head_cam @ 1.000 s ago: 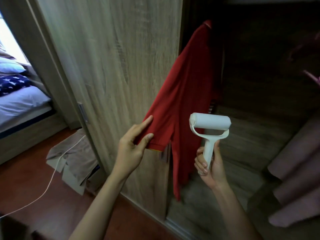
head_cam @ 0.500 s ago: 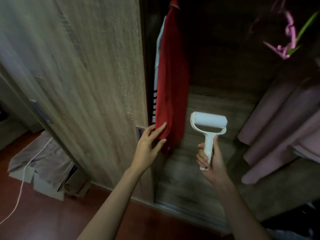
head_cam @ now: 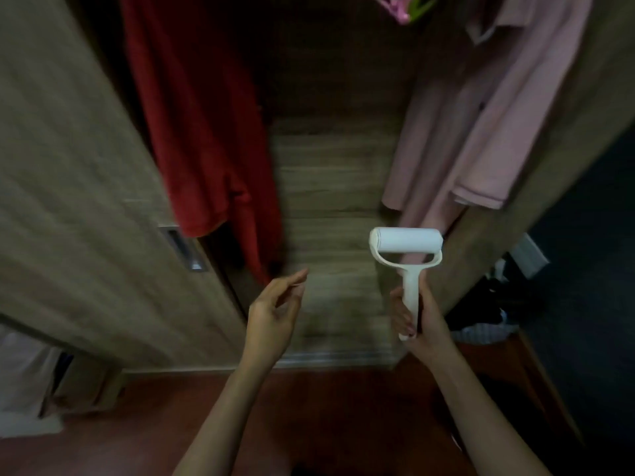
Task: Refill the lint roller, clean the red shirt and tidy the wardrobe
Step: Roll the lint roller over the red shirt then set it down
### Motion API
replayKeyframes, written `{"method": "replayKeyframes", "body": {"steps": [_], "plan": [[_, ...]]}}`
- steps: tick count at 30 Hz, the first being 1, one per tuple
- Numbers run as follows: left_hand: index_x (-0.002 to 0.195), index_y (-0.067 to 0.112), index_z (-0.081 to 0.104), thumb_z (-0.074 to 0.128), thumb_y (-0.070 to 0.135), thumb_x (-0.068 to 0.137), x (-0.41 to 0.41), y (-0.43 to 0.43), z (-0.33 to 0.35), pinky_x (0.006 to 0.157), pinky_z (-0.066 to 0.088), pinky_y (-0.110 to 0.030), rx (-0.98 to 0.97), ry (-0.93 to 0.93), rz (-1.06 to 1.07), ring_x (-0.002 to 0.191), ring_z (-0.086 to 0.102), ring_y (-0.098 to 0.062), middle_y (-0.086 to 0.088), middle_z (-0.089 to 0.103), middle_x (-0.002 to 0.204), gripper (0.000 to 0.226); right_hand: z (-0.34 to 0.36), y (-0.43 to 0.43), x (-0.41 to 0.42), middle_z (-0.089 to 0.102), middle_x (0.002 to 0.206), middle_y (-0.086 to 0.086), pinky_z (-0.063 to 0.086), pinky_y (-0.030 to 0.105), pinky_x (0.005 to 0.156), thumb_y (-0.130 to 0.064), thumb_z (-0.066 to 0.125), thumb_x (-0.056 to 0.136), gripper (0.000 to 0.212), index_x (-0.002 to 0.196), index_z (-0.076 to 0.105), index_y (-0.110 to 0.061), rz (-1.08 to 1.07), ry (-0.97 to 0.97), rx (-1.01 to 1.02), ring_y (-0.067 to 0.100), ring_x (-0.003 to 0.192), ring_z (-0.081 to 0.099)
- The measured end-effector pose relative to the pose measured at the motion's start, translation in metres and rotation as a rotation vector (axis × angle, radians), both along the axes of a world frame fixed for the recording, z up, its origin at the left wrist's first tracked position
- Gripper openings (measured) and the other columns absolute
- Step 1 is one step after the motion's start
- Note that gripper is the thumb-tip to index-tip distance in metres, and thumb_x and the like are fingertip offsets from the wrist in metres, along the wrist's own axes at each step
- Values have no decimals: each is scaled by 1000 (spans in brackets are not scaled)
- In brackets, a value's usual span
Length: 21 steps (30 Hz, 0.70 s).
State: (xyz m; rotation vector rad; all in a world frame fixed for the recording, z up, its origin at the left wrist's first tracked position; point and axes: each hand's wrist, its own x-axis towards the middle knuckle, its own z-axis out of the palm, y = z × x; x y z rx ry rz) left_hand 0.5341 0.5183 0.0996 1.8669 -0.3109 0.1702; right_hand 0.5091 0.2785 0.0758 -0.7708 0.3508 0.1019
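The red shirt hangs inside the open wardrobe on the left, its hem loose. My left hand hovers just below and to the right of the hem, fingers apart, holding nothing. My right hand grips the handle of the white lint roller, held upright with its white roll on top, in front of the wardrobe's wooden floor.
The sliding wooden door with a recessed metal handle stands at the left. Pink garments hang at the right. A dark pile of clothes lies low at the right. Reddish floor lies below.
My left hand has let go of the red shirt's hem, and the shirt has swung back to hang inside the wardrobe. The view has turned right, toward the wardrobe's inside.
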Motion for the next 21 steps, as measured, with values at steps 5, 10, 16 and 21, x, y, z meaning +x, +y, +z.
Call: {"method": "replayKeyframes", "body": {"steps": [5,10,16,21], "plan": [[116,13,67,56,0,93,-50,-84,-4,85,51,-15,-62,124,-172,98,65,3,8,68,110,28,-13,-64,-96,34,36,0,16,19,28,-53,34,90,59,69,64,-7,-189,-19,-12,6,24,26],[116,21,64,55,8,93,-128,-188,-18,80,50,-14,-14,169,-460,95,67,-3,4,70,108,28,-33,-130,-227,33,35,1,18,17,27,-56,36,89,61,70,65,-6,-454,89,-83,8,24,26],[109,37,59,54,3,95,-250,-308,-54,79,45,-6,60,220,-777,90,63,8,8,67,106,37,-45,-189,-400,38,34,2,22,16,25,-61,53,76,56,66,65,-7,-686,124,-56,9,22,29],[120,24,61,53,9,97,-352,-389,-85,82,45,-6,158,343,-959,99,60,-8,7,62,113,29,-75,-235,-528,36,33,1,21,14,27,-65,45,84,63,70,61,-7,-948,287,-117,9,23,29]]}}
